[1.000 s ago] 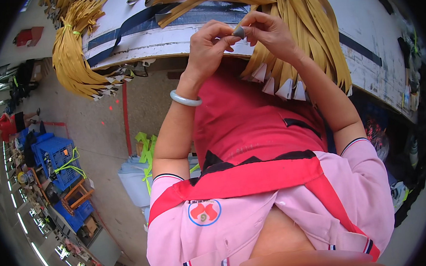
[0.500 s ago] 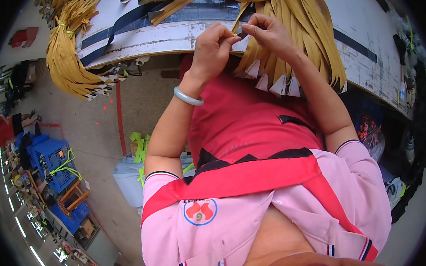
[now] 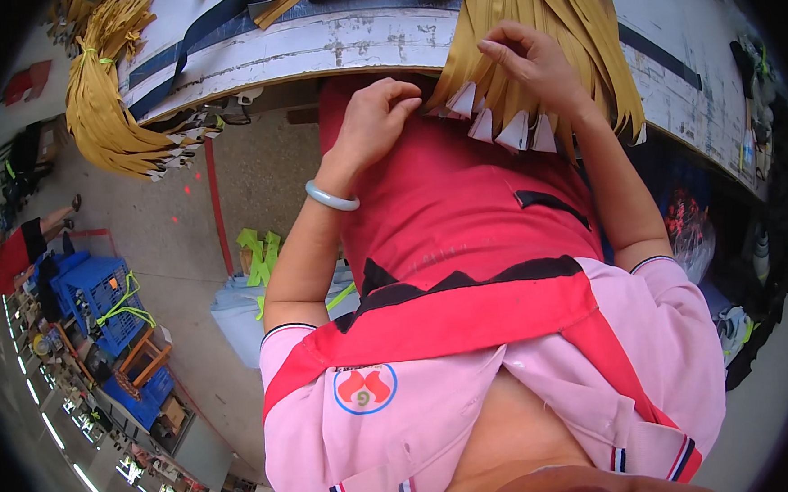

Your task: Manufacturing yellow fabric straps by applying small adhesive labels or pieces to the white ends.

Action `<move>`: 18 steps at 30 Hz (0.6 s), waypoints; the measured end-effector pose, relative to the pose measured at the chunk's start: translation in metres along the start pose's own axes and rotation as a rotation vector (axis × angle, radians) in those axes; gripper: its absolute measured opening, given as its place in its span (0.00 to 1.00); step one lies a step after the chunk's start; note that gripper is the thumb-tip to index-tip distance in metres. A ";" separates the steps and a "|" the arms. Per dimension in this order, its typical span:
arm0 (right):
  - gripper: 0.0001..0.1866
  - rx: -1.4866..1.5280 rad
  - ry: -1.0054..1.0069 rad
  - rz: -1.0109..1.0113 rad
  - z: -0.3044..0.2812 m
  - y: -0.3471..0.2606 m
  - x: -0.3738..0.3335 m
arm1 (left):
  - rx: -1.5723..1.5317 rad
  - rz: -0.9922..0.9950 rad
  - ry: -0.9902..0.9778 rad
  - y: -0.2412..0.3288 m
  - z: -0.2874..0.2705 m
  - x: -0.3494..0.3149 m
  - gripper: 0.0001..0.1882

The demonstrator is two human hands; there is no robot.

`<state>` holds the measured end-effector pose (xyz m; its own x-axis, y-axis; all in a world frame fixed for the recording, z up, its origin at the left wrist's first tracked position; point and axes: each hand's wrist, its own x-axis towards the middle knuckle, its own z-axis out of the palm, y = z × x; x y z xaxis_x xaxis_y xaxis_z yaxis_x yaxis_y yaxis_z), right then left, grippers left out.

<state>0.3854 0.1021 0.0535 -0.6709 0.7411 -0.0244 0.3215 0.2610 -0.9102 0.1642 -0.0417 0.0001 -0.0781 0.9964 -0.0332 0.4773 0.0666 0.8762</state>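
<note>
My left hand [image 3: 376, 123], with a pale bangle [image 3: 331, 197] on its wrist, is just off the table's near edge, above the red apron [image 3: 445, 202]. Its fingers curl in toward the thumb; anything between them is too small or hidden to make out. My right hand [image 3: 536, 68] is over a thick bundle of mustard-yellow flat straps [image 3: 585, 45]. Its thumb and fingers are slightly apart, with nothing visible between them. The straps hang over the table edge, and several have white folded end pieces [image 3: 513, 132].
Another tied yellow strap bundle [image 3: 97, 111] hangs off the white table [image 3: 382, 44] at left. A dark strap [image 3: 188, 51] lies across the tabletop. Blue crates [image 3: 104, 300] and pale folded material [image 3: 240, 314] are on the floor at left. Farther left is another person [image 3: 16, 256].
My hands were together at the table edge, pinching a small dark piece. They have separated: the left moved down and left, the right shifted right over the straps. The piece is no longer visible.
</note>
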 end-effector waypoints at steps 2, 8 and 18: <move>0.12 -0.123 -0.033 -0.028 0.007 -0.008 0.001 | 0.036 0.027 0.046 0.004 0.021 0.000 0.10; 0.10 -0.228 -0.112 -0.156 0.016 -0.016 -0.005 | 0.075 0.246 0.379 0.037 0.044 -0.005 0.09; 0.10 -0.074 -0.074 -0.078 0.008 -0.014 -0.018 | -0.683 -0.160 0.010 0.024 0.041 0.011 0.03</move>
<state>0.3879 0.0799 0.0635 -0.7426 0.6696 0.0125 0.3127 0.3632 -0.8777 0.2105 -0.0274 0.0012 -0.1109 0.9764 -0.1853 -0.1974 0.1611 0.9670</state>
